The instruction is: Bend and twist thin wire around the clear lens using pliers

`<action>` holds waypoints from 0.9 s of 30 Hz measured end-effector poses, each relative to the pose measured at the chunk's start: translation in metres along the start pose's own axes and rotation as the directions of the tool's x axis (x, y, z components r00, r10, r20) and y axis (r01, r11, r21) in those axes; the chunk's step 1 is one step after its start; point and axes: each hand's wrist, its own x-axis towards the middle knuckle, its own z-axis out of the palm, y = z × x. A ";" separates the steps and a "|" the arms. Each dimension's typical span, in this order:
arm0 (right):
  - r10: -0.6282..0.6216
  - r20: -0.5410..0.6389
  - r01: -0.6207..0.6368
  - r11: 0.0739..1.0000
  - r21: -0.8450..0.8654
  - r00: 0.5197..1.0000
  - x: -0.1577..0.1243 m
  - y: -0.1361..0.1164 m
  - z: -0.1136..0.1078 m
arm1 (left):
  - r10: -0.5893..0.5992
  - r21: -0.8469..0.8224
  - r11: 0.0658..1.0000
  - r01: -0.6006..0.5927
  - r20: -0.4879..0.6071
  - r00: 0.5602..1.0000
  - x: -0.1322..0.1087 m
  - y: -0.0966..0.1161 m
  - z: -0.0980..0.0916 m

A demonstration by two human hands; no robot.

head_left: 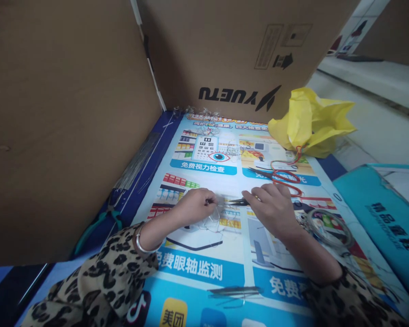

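My left hand is closed, pinching a thin wire piece whose loops hang below the fingers over the printed sheet. Facing it from the right, my right hand grips dark-tipped pliers, their jaws pointing left toward the wire. Whether the tips touch the wire is too small to tell. Just beyond my right hand lie scissors with red handles. A bundle of straight wires rests on the sheet nearer to me.
Large cardboard panels stand at the left and back. A yellow bag sits back right, a wire coil and blue box at right. Green-handled pliers and more wires lie left.
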 end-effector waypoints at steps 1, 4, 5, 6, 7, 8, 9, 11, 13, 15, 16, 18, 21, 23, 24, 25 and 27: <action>-0.010 0.008 0.010 1.000 -0.014 1.000 0.000 0.000 0.000 | 0.003 -0.005 1.000 -0.003 0.001 1.000 0.000 0.000 0.000; -0.020 0.025 0.021 1.000 -0.019 0.999 0.000 0.001 -0.002 | 0.009 -0.019 1.000 -0.009 0.003 1.000 0.000 0.001 -0.001; -0.016 0.024 0.016 1.000 -0.008 1.000 0.001 0.001 -0.002 | 0.008 -0.020 1.000 -0.008 0.004 1.000 0.000 0.001 -0.001; -0.010 0.022 0.010 1.000 0.006 1.000 0.001 0.000 -0.002 | 0.008 -0.020 1.000 -0.008 0.006 1.000 0.000 0.001 -0.001; -0.005 0.017 0.004 1.000 0.021 1.000 0.001 0.000 -0.002 | 0.007 -0.018 1.000 -0.007 0.009 1.000 0.000 0.002 -0.001; -0.001 0.013 0.001 1.000 0.031 1.000 0.001 -0.001 -0.002 | 0.005 -0.015 1.000 -0.005 0.011 1.000 0.000 0.002 -0.002; 0.000 0.009 -0.001 0.999 0.039 1.000 0.001 -0.001 -0.002 | 0.003 -0.013 1.000 -0.003 0.012 1.000 0.000 0.002 -0.002; -0.008 0.003 0.008 0.999 0.049 1.000 0.000 -0.002 -0.001 | -0.001 -0.008 1.000 0.001 0.010 1.000 0.000 0.002 -0.002; -0.024 -0.001 0.024 0.999 0.047 1.000 -0.001 -0.002 0.000 | -0.001 -0.002 1.000 0.001 0.013 1.000 0.000 0.002 -0.002; -0.034 -0.003 0.034 0.999 0.029 0.999 -0.002 -0.002 0.002 | 0.004 0.004 1.000 -0.004 0.023 1.000 0.000 0.003 -0.002; -0.035 -0.004 0.035 0.999 0.016 0.999 -0.002 -0.002 0.002 | 0.005 0.008 1.000 -0.006 0.028 1.000 0.000 0.003 -0.002; -0.035 -0.005 0.034 0.999 -0.009 0.999 -0.003 -0.002 0.002 | 0.007 0.019 1.000 -0.007 0.030 1.000 0.000 0.003 -0.003; -0.038 -0.009 0.038 0.999 -0.027 0.999 -0.002 -0.003 -0.001 | 0.001 0.044 0.999 -0.002 0.025 1.000 0.000 0.003 -0.002; -0.039 -0.012 0.038 0.999 -0.028 0.999 0.000 -0.005 -0.004 | -0.002 0.052 0.999 0.000 0.024 1.000 0.000 0.003 -0.001; -0.037 -0.016 0.037 0.999 -0.027 0.999 0.001 -0.005 -0.005 | -0.003 0.053 0.999 0.001 0.025 1.000 0.000 0.003 -0.001; -0.035 -0.021 0.034 0.999 -0.026 0.999 0.001 -0.006 -0.007 | -0.003 0.053 0.999 0.001 0.027 1.000 0.000 0.002 -0.001; -0.025 -0.034 0.024 0.999 -0.021 0.999 0.003 -0.008 -0.011 | 0.001 0.051 0.999 -0.003 0.034 0.999 0.000 0.002 0.000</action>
